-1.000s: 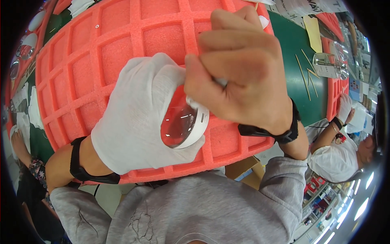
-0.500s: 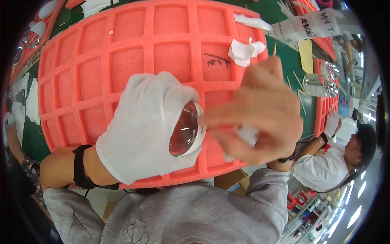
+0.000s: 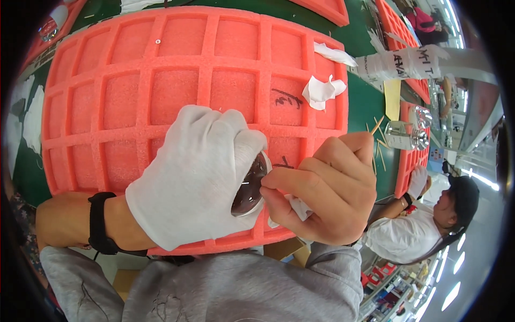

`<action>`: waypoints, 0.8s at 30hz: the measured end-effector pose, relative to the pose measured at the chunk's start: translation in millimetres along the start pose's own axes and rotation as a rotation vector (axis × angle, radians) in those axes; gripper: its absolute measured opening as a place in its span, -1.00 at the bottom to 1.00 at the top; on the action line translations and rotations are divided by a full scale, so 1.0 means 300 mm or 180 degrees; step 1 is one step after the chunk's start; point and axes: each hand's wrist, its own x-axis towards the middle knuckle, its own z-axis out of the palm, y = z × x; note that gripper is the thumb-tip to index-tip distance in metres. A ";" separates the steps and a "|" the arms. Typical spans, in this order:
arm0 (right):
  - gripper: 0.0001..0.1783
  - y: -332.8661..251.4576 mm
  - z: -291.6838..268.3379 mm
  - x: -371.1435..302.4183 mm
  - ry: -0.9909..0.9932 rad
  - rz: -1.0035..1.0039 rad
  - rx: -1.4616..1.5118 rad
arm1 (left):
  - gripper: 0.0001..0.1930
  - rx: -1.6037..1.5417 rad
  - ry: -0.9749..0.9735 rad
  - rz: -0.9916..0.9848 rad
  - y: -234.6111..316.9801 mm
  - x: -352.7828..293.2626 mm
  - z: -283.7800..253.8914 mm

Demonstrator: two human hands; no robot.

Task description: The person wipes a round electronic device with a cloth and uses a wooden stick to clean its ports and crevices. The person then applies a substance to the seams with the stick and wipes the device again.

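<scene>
fingers of a white-gloved left hand (image 3: 188,182) curl close together around a dark, glossy, white-rimmed piece (image 3: 248,194), held above the near edge of a red foam tray (image 3: 205,86). at the rim, a bare right hand (image 3: 327,193) presses thumb and forefinger tips together; whether anything sits between them cannot be told. its other fingers fold over a crumpled white wipe (image 3: 300,208), and a wooden stick (image 3: 377,126) juts past the knuckles.

the hands block several of the tray's cells, and the right one covers its near right corner. crumpled white paper (image 3: 323,92) lies by the tray's right edge, a folded white strip (image 3: 335,54) at its far right corner, and a tiny white ring (image 3: 157,41) near its far edge. dark pen strokes (image 3: 286,99) mark one cell.

beyond the tray's right edge, more wooden sticks (image 3: 381,155), a clear jar (image 3: 402,135) and a yellow sheet (image 3: 392,100) crowd the green desk (image 3: 360,114), with a plastic-wrapped bar (image 3: 407,63) cutting across. white cloths (image 3: 34,121) lie past the left edge. at right, a co-worker in a dark cap (image 3: 465,196) reaches to another red tray (image 3: 404,174).
</scene>
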 end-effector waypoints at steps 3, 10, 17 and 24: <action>-0.66 -0.033 0.006 -0.002 -0.0151 0.0092 -0.0103 | -0.44 0.0021 0.0079 0.0006 -0.009 -0.007 -0.003; -0.70 -0.050 0.035 0.012 -0.0249 0.0363 0.0021 | -0.40 -0.0025 0.0064 -0.0084 -0.012 -0.018 -0.019; -0.76 -0.012 0.032 -0.011 -0.0467 0.0583 0.0783 | -0.38 0.0122 -0.0015 -0.0177 -0.004 -0.019 -0.012; -0.87 0.010 0.022 -0.009 -0.0785 0.0836 0.1404 | -0.36 0.0263 -0.0061 -0.0139 -0.007 -0.013 -0.011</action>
